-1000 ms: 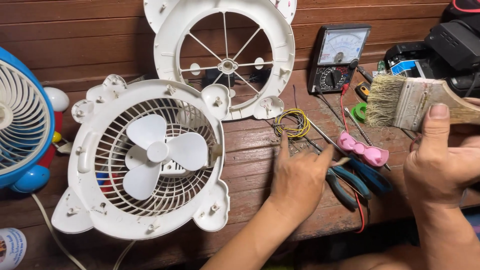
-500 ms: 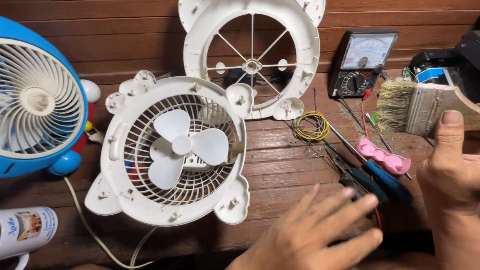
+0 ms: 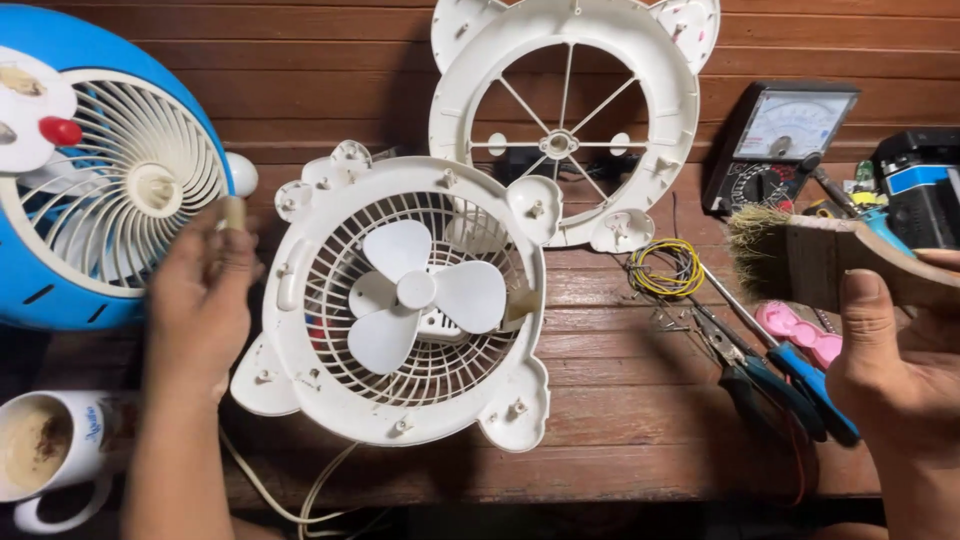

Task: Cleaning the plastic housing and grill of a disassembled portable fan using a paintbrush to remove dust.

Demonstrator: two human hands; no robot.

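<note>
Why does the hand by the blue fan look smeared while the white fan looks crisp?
Head view: the left hand is motion-blurred, the white fan sharp; the right hand holding the brush is fairly clear; light is soft, without glare.

Fan housing (image 3: 400,300): white plastic, smooth, dust-marked. Beside it, detached grille ring (image 3: 565,120): same matt white plastic. Bench (image 3: 620,400) beneath: dark planked wood, worn, faintly sheened. Brush (image 3: 830,262): coarse bristles, bare wood handle. Blue fan (image 3: 70,190): glossy plastic.
</note>
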